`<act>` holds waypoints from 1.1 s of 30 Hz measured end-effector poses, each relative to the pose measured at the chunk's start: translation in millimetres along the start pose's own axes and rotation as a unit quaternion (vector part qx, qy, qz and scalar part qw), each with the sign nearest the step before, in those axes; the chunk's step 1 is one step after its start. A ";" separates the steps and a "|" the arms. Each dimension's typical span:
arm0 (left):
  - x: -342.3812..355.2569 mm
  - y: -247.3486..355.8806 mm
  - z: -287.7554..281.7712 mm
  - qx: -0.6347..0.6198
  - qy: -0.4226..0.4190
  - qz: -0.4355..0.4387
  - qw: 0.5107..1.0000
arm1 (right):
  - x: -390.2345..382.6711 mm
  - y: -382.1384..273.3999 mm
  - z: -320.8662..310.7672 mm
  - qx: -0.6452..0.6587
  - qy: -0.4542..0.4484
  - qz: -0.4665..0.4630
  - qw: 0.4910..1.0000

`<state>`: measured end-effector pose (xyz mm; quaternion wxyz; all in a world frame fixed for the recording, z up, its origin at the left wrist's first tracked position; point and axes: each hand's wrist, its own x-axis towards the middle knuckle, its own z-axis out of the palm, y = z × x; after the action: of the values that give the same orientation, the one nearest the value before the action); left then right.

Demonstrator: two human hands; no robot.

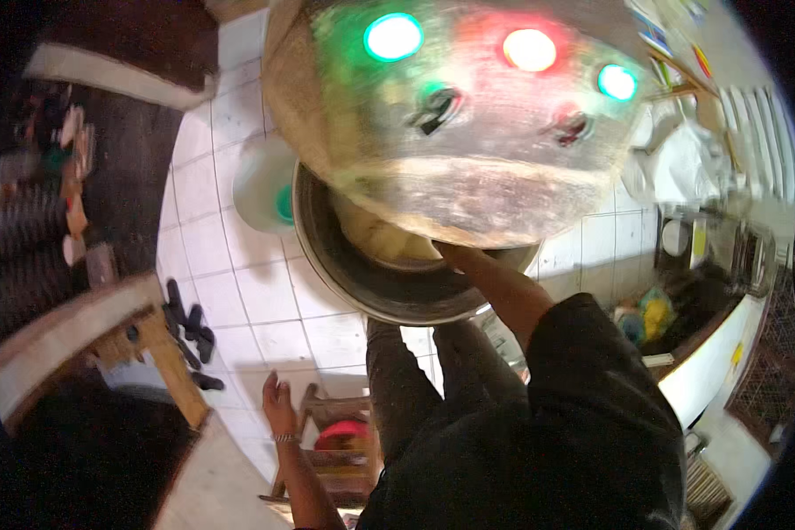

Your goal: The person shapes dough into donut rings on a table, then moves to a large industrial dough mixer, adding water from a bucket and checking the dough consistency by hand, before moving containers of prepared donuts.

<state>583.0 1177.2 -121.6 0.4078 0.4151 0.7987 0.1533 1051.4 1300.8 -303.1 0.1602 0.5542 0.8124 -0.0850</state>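
Observation:
A large machine head, worn metal with green and red lights and two dark knobs, looms at the top. Beneath it stands a round, deep metal bowl with a pale, dough-like mass in it. My right hand reaches in over the bowl at the lower edge of the head. Its fingers are mostly hidden, so what they touch does not show. Down at the lower left, my left hand hangs in the air, its fingers loosely apart and holding nothing.
A white bucket stands left of the bowl on the tiled floor. Below my left hand is a wooden chair with a red thing on it. Left is a wood-edged counter; at right, a white plastic bag.

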 end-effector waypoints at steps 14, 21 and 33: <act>-107.1 -27.6 126.3 -0.167 0.039 -0.049 0.984 | 82.2 -39.6 -30.1 0.161 -0.205 0.060 0.964; 13.6 160.9 283.8 -0.501 -0.039 -0.215 0.837 | -53.1 -6.2 -100.9 0.410 -0.063 0.131 0.900; 251.3 67.3 488.6 -0.567 0.051 -0.366 0.736 | -123.8 70.5 -139.5 0.448 -0.047 0.213 0.867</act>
<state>918.6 1370.3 -517.2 0.5505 -0.2261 0.6741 0.4375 1135.1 1263.0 -126.2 -0.0529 0.7216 0.5402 -0.4298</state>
